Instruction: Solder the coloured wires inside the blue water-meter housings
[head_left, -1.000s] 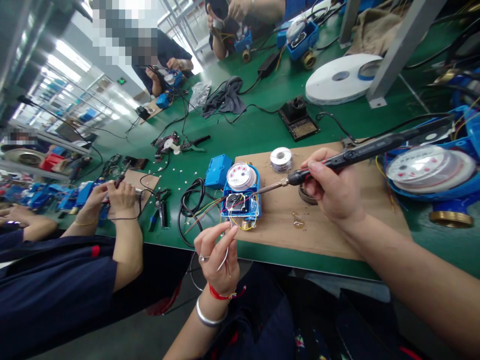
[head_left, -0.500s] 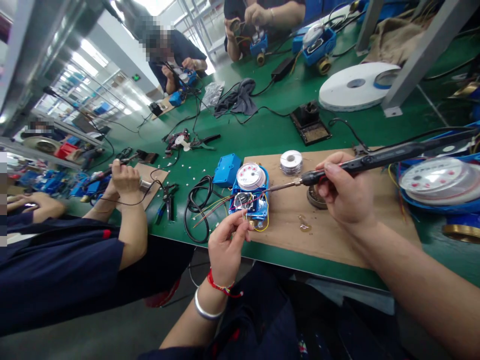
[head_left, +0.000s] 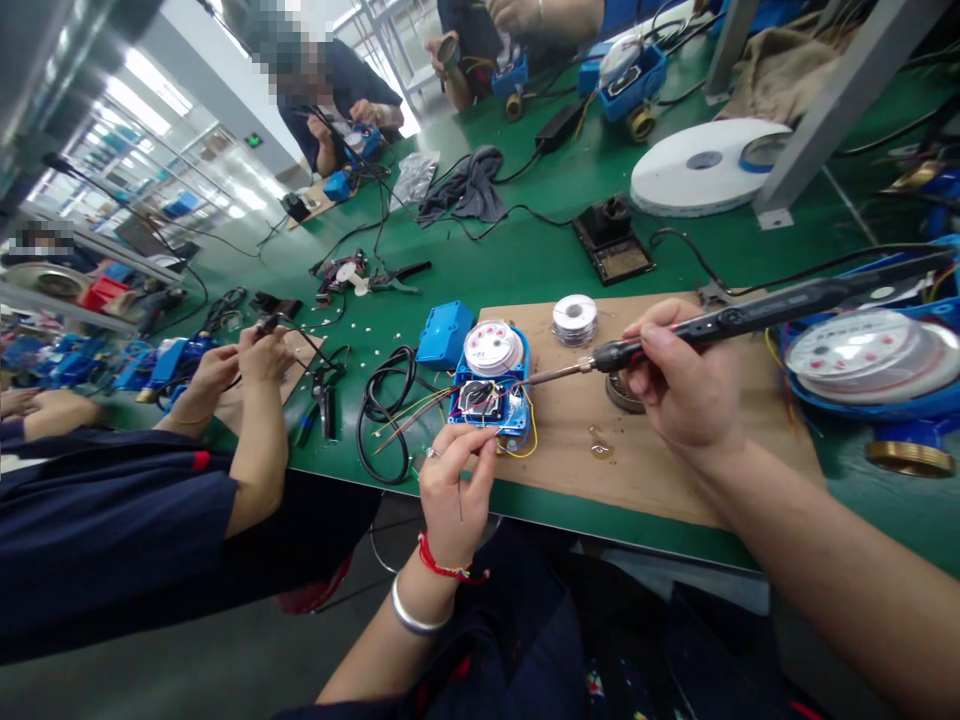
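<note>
In my right hand [head_left: 686, 385] is a soldering iron [head_left: 622, 355], gripped like a pen, its tip pointing left at the open blue water meter housing [head_left: 523, 350]. The tip reaches the wires beside the circuit compartment [head_left: 480, 400]; whether it touches one I cannot tell. My left hand [head_left: 455, 490] is closed in a pinch at the housing's near edge, holding what looks like a thin wire, mostly hidden by the fingers. A round white dial [head_left: 493, 347] with red marks fills the housing's far part. Loose coloured wires stick out left, and a yellow wire [head_left: 534, 425] loops at the right.
A solder spool [head_left: 574, 318] and round tin [head_left: 624, 392] stand on the cardboard [head_left: 570, 480]. Left lie a blue box [head_left: 444, 335], coiled black cable [head_left: 386, 420] and pliers [head_left: 324, 405]. An iron stand [head_left: 613, 240] is behind; another meter [head_left: 874, 360] is right. Co-workers sit left and opposite.
The view has shifted slightly, so the bench sits a little further left. My left fingers have moved slightly at the housing's near edge. The soldering iron's tip stays at the wires.
</note>
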